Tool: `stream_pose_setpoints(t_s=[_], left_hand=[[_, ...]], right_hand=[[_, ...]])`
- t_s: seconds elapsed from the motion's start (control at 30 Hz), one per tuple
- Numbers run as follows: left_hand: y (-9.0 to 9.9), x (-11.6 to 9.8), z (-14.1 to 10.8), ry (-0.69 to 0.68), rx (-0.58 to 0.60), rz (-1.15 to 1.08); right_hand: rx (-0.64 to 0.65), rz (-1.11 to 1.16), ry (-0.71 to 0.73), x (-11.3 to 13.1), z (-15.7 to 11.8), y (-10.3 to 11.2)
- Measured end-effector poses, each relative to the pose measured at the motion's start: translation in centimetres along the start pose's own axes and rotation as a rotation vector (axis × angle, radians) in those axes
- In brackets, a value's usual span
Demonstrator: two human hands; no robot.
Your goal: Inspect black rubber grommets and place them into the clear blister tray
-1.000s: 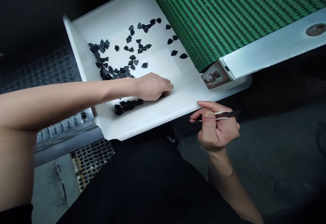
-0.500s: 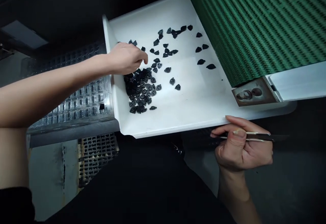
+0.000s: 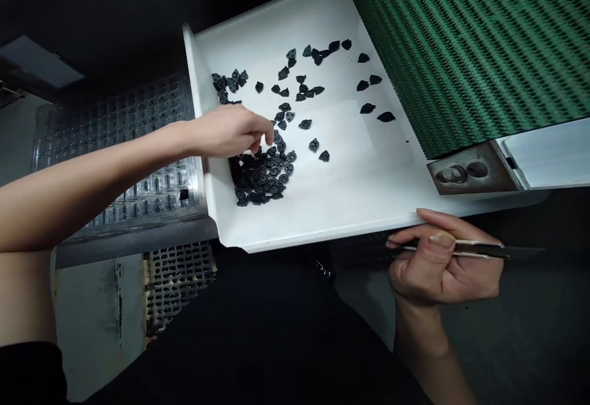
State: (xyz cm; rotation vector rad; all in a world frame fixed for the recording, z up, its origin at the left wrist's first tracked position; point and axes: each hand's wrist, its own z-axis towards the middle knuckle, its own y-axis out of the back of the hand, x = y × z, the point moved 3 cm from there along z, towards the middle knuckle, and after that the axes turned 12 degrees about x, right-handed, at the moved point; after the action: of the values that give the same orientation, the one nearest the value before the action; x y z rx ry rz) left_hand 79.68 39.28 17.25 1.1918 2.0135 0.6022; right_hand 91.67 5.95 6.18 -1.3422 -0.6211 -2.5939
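Note:
My left hand (image 3: 237, 131) reaches from the left over a pile of small black plastic parts (image 3: 262, 177) in a white tray (image 3: 341, 202). Its fingers bend down with a gap between index finger and thumb, and nothing shows held; the other fingertips are hidden. Some parts are round with spoke-like openings and small side lugs, others look like rounded triangles. At the tray's near right rim, my right hand (image 3: 442, 263) is closed around metal tweezers (image 3: 479, 249) with a dark end. Its index fingertip touches the rim.
A ridged green conveyor belt (image 3: 470, 42) slopes over the tray's right side. Beside its lower corner is a worn metal bracket (image 3: 474, 168). Clear plastic trays with pockets (image 3: 133, 190) lie under my left forearm. A perforated panel (image 3: 179, 282) stands below.
My left hand has moved nearer to me over the pile, uncovering parts by the tray's left wall. The pile has shifted slightly right. My right hand keeps its grip on the tweezers.

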Motion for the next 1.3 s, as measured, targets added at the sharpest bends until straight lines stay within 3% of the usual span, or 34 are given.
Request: stream_pose_setpoints(t_s=[0.1, 0.27, 0.47, 0.7, 0.9, 1.2, 1.3], left_hand=[[0.0, 0.5, 2.5, 0.042, -0.072, 0.103], [-1.7, -0.6, 5.5, -0.098, -0.032, 0.214], [-3.5, -2.3, 4.3, -0.239, 0.153, 0.223], [-2.3, -3.6, 3.9, -0.385, -0.028, 0.197], [-4.7, -3.6, 5.7, -0.511, 0.015, 0.28], [-6.6, -2.9, 1.2, -0.406, 0.139, 0.387], [-7.2, -3.0, -0.1, -0.416, 0.132, 0.395]], right_hand=[[0.031, 0.003, -0.016, 0.1, 0.2, -0.1], [0.096, 0.016, -0.013, 0.3, 0.0, 0.1], [0.136, 0.028, -0.02, 0.0, -0.2, 0.2], [0.111, 0.041, -0.019, 0.1, -0.1, 0.0], [0.103, 0.018, -0.007, 0.0, -0.4, 0.1], [0.113, -0.004, -0.039, -0.3, -0.3, -0.1], [0.142, 0.01, -0.014, -0.4, -0.5, -0.1]])
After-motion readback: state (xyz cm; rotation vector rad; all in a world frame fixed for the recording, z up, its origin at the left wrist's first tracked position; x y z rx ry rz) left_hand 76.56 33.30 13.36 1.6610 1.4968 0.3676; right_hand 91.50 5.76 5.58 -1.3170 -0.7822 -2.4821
